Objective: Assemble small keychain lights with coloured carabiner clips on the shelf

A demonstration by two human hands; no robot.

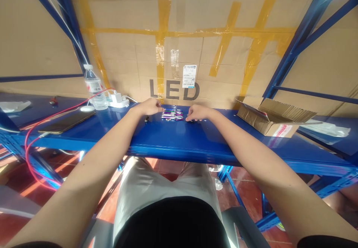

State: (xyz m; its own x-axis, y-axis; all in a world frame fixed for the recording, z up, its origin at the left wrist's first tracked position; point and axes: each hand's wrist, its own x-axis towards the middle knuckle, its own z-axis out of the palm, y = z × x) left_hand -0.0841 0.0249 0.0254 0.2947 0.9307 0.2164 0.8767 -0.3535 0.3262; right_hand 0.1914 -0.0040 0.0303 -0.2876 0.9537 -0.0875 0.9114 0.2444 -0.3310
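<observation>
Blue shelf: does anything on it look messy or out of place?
Mostly tidy. The red cable by the phone spills over the shelf edge and loops down below. The cardboard box on the right sits open, flaps splayed. The shiny pieces between the left hand and right hand lie in neat rows.

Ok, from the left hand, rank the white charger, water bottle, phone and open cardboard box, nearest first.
1. White charger, just left of the left hand.
2. Water bottle, further left.
3. Phone, far left, lying flat.
4. Open cardboard box, far right, past the right hand.
</observation>
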